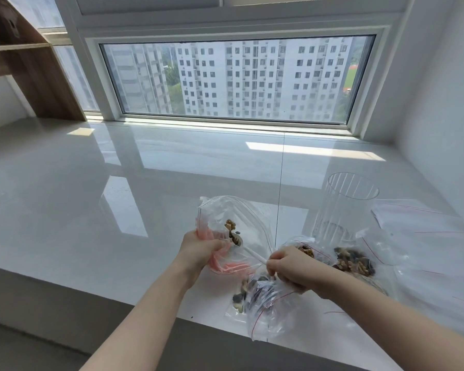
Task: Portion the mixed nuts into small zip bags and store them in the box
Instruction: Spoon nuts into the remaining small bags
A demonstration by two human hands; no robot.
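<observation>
Presently, the left hand (pixel 198 250) grips the bunched mouth of a large clear bag (pixel 233 223) with a pink zip strip, fingers curled tight around the plastic, holding it up off the white counter (pixel 91 196). The right hand (pixel 289 269) pinches the handle of a white spoon (pixel 249 253), whose bowl sits inside the large bag carrying a load of mixed nuts (pixel 231 228). The same hand also appears to hold the edge of a small zip bag (pixel 263 301) with a red seal line; that bag lies at the near counter edge with a few nuts in it. Just right of the right hand, 2 more small bags (pixel 354 263) hold nuts. A clear ribbed container (pixel 343 207) stands upright behind them. Empty zip bags (pixel 418 223) lie at far right.
</observation>
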